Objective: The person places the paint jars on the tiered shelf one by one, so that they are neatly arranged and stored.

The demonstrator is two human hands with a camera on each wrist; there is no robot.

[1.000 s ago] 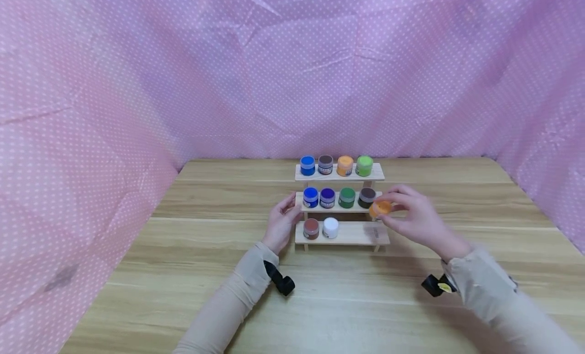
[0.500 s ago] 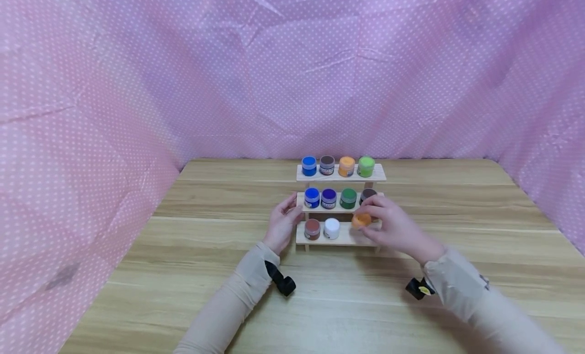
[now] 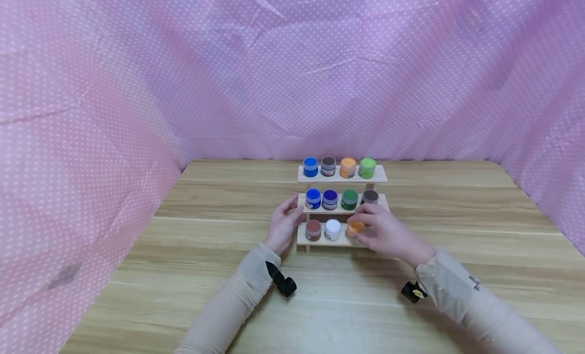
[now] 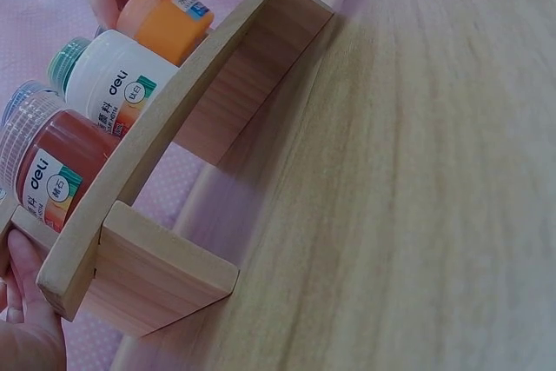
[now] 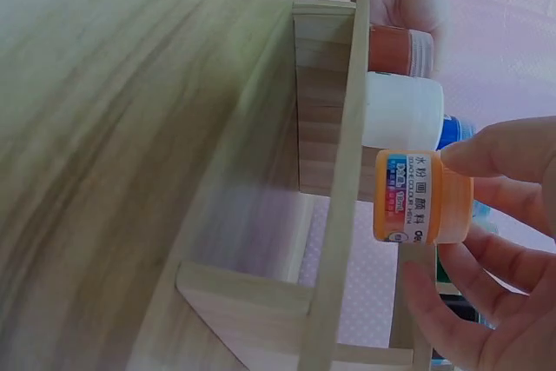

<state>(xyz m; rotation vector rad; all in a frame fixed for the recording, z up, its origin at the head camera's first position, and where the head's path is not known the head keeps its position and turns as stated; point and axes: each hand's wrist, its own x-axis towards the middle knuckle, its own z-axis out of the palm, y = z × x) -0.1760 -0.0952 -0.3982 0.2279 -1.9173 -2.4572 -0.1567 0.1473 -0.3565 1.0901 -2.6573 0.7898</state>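
My right hand (image 3: 388, 233) pinches an orange paint jar (image 5: 415, 197) by its lid end, at the lowest step of a three-step wooden stand (image 3: 338, 242). The jar is right of the white paint jar (image 4: 122, 82); whether its base touches the board I cannot tell. A reddish-brown paint jar (image 3: 313, 230) stands at that step's left end. My left hand (image 3: 281, 227) grips the stand's left side by the middle step, its thumb against the wood in the left wrist view. Part of the orange jar is hidden by my right fingers in the head view.
The middle step carries blue, purple, green and dark brown paint jars (image 3: 349, 199). On the top step stand blue, brown, orange and light green paint jars (image 3: 367, 168). The stand rests on a wood-grain table (image 3: 219, 232), with a pink dotted cloth (image 3: 274, 79) behind.
My right hand has carried the orange jar leftward and down, from beside the stand's right end to the lowest step next to the white jar. The left hand keeps its hold.
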